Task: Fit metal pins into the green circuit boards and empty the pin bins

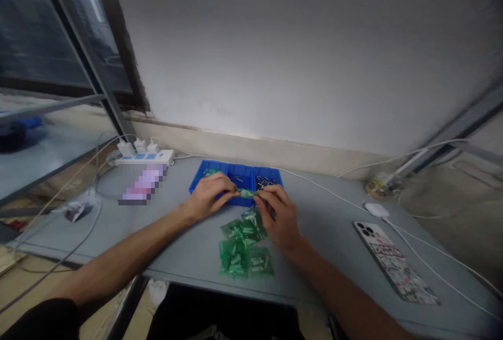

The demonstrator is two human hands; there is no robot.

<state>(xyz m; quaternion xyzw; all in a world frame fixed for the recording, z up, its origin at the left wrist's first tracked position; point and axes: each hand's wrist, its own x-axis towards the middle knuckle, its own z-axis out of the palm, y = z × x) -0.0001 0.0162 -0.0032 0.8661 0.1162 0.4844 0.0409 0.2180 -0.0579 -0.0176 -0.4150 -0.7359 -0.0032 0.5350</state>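
My left hand (pixel 214 192) and my right hand (pixel 278 213) pinch the two ends of a small green bag (pixel 247 193), held over the front edge of a blue divided bin (pixel 241 171). Green bits lie in the bin's left compartment, a few dark thin pieces in the middle one, and several dark metal pins (pixel 264 182) in the right one. On the table below my hands, several green bags (pixel 234 257) with pale pieces inside lie in an overlapping pile.
A white power strip (pixel 145 157) with plugs and a lit phone (pixel 143 184) are at the left of the table (pixel 181 256). At the right lie a patterned phone (pixel 396 261), a white charger (pixel 376 210), cables and a round container (pixel 383 185).
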